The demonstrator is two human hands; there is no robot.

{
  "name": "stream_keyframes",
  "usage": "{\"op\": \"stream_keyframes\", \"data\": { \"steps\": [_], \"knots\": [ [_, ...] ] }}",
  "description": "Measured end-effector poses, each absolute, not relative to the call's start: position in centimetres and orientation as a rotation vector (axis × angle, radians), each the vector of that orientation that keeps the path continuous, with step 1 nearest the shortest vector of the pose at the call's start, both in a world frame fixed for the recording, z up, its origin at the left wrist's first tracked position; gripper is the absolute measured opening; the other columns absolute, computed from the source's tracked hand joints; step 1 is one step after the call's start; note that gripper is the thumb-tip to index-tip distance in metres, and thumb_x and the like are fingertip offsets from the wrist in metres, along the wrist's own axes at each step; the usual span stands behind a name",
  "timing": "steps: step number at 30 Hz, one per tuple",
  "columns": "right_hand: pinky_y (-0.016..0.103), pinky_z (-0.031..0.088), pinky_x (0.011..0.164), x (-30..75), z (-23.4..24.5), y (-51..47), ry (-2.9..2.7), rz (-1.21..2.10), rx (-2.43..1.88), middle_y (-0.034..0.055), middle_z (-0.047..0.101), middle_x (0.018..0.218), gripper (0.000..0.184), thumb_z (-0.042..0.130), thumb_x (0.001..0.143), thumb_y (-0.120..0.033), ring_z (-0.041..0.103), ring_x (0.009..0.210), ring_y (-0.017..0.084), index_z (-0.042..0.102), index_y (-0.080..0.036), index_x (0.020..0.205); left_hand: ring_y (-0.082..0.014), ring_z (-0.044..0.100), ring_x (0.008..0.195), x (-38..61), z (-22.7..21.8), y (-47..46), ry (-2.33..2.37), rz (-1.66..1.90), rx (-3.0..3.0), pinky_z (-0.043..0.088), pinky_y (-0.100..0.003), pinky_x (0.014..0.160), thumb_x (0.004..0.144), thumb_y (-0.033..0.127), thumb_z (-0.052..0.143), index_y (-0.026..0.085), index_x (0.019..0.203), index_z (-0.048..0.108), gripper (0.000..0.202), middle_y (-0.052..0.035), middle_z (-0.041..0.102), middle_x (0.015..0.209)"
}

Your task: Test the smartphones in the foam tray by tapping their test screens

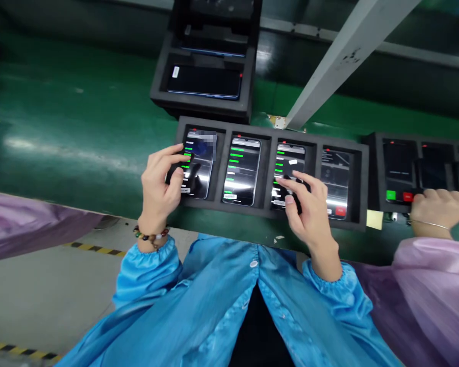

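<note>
A black foam tray [220,204] lies before me on the green bench, with several smartphones face up in its slots. My left hand [161,178] is over the leftmost smartphone [201,176], fingers apart at its left edge and screen. Over the third smartphone [286,162] is my right hand [308,204], its fingers spread and fingertips at the lit screen. Between them the second smartphone [241,171] shows a list of green and white lines. The rightmost smartphone [337,176] has a dark screen with a red button, partly behind my right hand. Neither hand grasps anything.
Behind stands a stack of black foam trays [204,104] with more phones. A grey metal post [340,61] slants up from the bench. To the right, a co-worker's hand [439,209] rests by another phone tray [375,173]. A yellow note [375,219] lies between.
</note>
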State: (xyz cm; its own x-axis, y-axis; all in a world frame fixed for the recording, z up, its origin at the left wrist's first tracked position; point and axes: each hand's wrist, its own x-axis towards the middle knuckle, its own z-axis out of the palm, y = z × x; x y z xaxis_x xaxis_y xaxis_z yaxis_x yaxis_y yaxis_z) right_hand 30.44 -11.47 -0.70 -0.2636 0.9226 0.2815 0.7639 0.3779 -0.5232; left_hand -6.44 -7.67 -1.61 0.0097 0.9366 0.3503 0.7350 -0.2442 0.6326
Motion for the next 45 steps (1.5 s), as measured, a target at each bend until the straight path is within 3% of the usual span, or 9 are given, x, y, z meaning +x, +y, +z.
{"op": "stream_keyframes", "data": {
  "steps": [15, 21, 28, 30, 34, 37, 45],
  "knots": [
    [0.060, 0.046, 0.122, 24.1, -0.5, -9.6, -2.228, 0.481, -1.285, 0.0116, 0.077, 0.141, 0.040, 0.050, 0.110, -0.025, 0.060, 0.149, 0.034, 0.066, -0.026, 0.146, -0.0305, 0.068, 0.136, -6.7, -2.1, -7.6, 1.661, 1.164, 2.062, 0.051, -0.055, 0.120, 0.109, 0.036, 0.058, 0.026, 0.116, 0.080, 0.026, -0.0078, 0.076, 0.142],
    [0.057, 0.049, 0.119, 24.3, -0.3, -9.9, -2.259, 0.481, -1.153, 0.0106, 0.078, 0.138, 0.036, 0.053, 0.108, -0.021, 0.065, 0.143, 0.032, 0.072, -0.027, 0.138, -0.0312, 0.069, 0.131, -6.8, -2.4, -7.5, 1.602, 1.246, 2.078, 0.051, -0.057, 0.119, 0.107, 0.035, 0.060, 0.028, 0.114, 0.082, 0.024, -0.0062, 0.078, 0.139],
    [0.056, 0.047, 0.122, 24.5, -0.7, -10.1, -2.321, 0.508, -1.040, 0.0075, 0.083, 0.125, 0.034, 0.057, 0.105, -0.017, 0.067, 0.141, 0.030, 0.074, -0.026, 0.133, -0.0319, 0.066, 0.140, -8.3, -3.3, -7.8, 1.561, 1.268, 1.896, 0.050, -0.059, 0.125, 0.110, 0.049, 0.058, 0.031, 0.122, 0.082, 0.032, -0.0042, 0.074, 0.147],
    [0.056, 0.048, 0.121, 24.6, -0.7, -10.1, -2.293, 0.498, -1.047, 0.0085, 0.081, 0.129, 0.035, 0.058, 0.104, -0.017, 0.067, 0.139, 0.031, 0.075, -0.026, 0.133, -0.0324, 0.061, 0.150, -9.3, -4.1, -7.7, 1.508, 1.261, 1.717, 0.052, -0.057, 0.127, 0.109, 0.053, 0.063, 0.032, 0.137, 0.077, 0.038, -0.0050, 0.069, 0.156],
    [0.057, 0.050, 0.118, 24.7, -0.6, -10.1, -2.255, 0.480, -1.073, 0.0114, 0.077, 0.138, 0.037, 0.058, 0.104, -0.019, 0.068, 0.138, 0.033, 0.074, -0.026, 0.137, -0.0349, 0.054, 0.160, -10.8, -6.0, -7.1, 1.359, 1.140, 1.498, 0.051, -0.053, 0.130, 0.099, 0.060, 0.078, 0.032, 0.164, 0.055, 0.074, -0.0108, 0.056, 0.171],
    [0.059, 0.050, 0.117, 24.7, -0.6, -10.1, -2.255, 0.486, -1.076, 0.0109, 0.077, 0.138, 0.038, 0.057, 0.105, -0.021, 0.067, 0.137, 0.034, 0.073, -0.028, 0.139, -0.0362, 0.051, 0.162, -11.1, -6.5, -6.5, 1.348, 1.071, 1.469, 0.051, -0.053, 0.131, 0.090, 0.060, 0.088, 0.032, 0.169, 0.046, 0.094, -0.0138, 0.051, 0.175],
    [0.060, 0.051, 0.116, 24.8, -0.8, -10.3, -2.233, 0.492, -1.099, 0.0101, 0.077, 0.136, 0.040, 0.057, 0.105, -0.023, 0.068, 0.137, 0.034, 0.072, -0.031, 0.141, -0.0384, 0.048, 0.163, -11.6, -5.1, -6.4, 1.297, 0.949, 1.438, 0.060, -0.052, 0.121, 0.086, 0.058, 0.093, 0.034, 0.171, 0.044, 0.101, -0.0129, 0.042, 0.180]
  ]
}}
